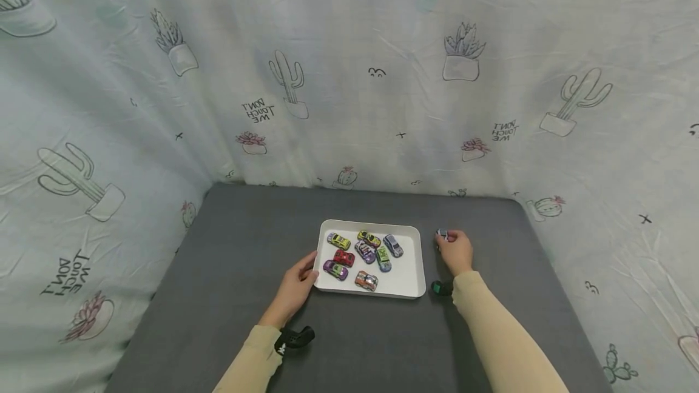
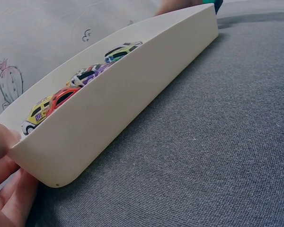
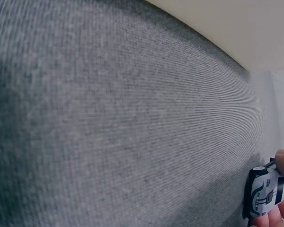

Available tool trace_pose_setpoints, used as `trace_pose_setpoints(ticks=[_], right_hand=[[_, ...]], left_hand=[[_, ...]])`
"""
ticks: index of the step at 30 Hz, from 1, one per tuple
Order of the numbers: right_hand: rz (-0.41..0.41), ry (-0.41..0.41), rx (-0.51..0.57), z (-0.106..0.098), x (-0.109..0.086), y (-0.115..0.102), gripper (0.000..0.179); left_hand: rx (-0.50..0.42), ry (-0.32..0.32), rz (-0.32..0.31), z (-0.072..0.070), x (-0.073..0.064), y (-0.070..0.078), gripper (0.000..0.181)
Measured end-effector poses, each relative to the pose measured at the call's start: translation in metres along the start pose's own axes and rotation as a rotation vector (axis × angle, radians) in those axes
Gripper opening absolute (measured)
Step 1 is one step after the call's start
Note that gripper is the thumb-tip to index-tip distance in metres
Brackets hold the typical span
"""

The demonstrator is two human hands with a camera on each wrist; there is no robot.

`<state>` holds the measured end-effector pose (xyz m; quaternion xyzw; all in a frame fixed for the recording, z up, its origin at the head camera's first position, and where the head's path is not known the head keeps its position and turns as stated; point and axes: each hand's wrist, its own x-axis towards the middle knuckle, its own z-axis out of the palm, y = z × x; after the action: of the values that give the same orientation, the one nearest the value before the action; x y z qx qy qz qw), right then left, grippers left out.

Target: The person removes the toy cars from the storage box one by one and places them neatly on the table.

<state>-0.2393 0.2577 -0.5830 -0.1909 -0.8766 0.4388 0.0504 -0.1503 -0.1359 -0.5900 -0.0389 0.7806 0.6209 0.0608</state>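
Observation:
A shallow white tray (image 1: 405, 278) holds several toy cars, among them a red car (image 1: 344, 258) and an orange car (image 1: 366, 281). At the tray's left end, my left hand (image 1: 295, 287) grips the wall. Its thumb (image 2: 4, 141) lies at the rim, with the fingers on the outside in the left wrist view. To the right of the tray, my right hand (image 1: 456, 252) pinches a white toy car (image 3: 267, 193) with dark markings between thumb and fingers. The hand covers part of that car, which is low over the dark cloth.
A dark grey cloth (image 1: 240, 247) covers the table. Behind it and at both sides hangs a pale curtain (image 1: 338, 108) printed with cacti. A dark wrist strap with a camera (image 1: 295, 338) sits on the left wrist, and another wrist camera (image 1: 441, 288) is near the tray's right end.

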Motion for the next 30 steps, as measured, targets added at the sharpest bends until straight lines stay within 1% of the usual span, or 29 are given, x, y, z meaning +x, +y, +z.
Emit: trace_pose_setpoints(ticks=[1, 3, 5, 8, 9, 10, 14, 17, 20, 23, 27, 30], right_hand=[[0.002, -0.003, -0.007, -0.001, 0.0, 0.0, 0.046], [0.002, -0.014, -0.024, -0.002, 0.0, 0.001, 0.047], [0.004, -0.023, -0.044, -0.003, 0.0, 0.002, 0.047], [0.001, -0.031, -0.061, -0.003, 0.001, 0.002, 0.048], [0.001, -0.033, -0.064, -0.004, 0.002, 0.002, 0.048], [0.003, -0.038, -0.066, -0.004, 0.002, 0.002, 0.048], [-0.004, -0.067, -0.062, -0.007, 0.001, -0.001, 0.051], [-0.013, -0.075, -0.027, -0.012, -0.002, -0.003, 0.054], [-0.043, -0.059, 0.028, -0.018, -0.006, -0.007, 0.057], [-0.101, -0.042, 0.071, -0.023, -0.011, -0.014, 0.058], [-0.181, -0.066, 0.1, -0.025, -0.021, -0.029, 0.061], [-0.212, -0.101, 0.113, -0.022, -0.03, -0.04, 0.063]], left_hand=[[-0.007, -0.004, 0.009, 0.0, -0.001, 0.0, 0.05], [-0.015, -0.015, 0.009, 0.0, -0.004, 0.009, 0.051], [-0.012, -0.016, 0.006, 0.001, -0.004, 0.009, 0.051], [0.008, -0.009, -0.005, 0.001, -0.004, 0.009, 0.051], [0.014, -0.005, -0.001, 0.001, -0.003, 0.007, 0.051], [0.018, 0.001, -0.003, 0.001, 0.0, 0.001, 0.05], [0.021, 0.006, 0.003, 0.001, 0.0, 0.0, 0.051], [0.021, 0.007, 0.01, 0.001, -0.001, 0.0, 0.051], [0.02, 0.007, 0.009, 0.001, 0.0, 0.0, 0.051], [0.018, 0.004, 0.006, 0.0, 0.0, 0.0, 0.051], [0.003, -0.002, 0.012, -0.001, 0.001, 0.001, 0.051], [-0.006, -0.008, 0.017, -0.002, 0.001, 0.002, 0.051]])
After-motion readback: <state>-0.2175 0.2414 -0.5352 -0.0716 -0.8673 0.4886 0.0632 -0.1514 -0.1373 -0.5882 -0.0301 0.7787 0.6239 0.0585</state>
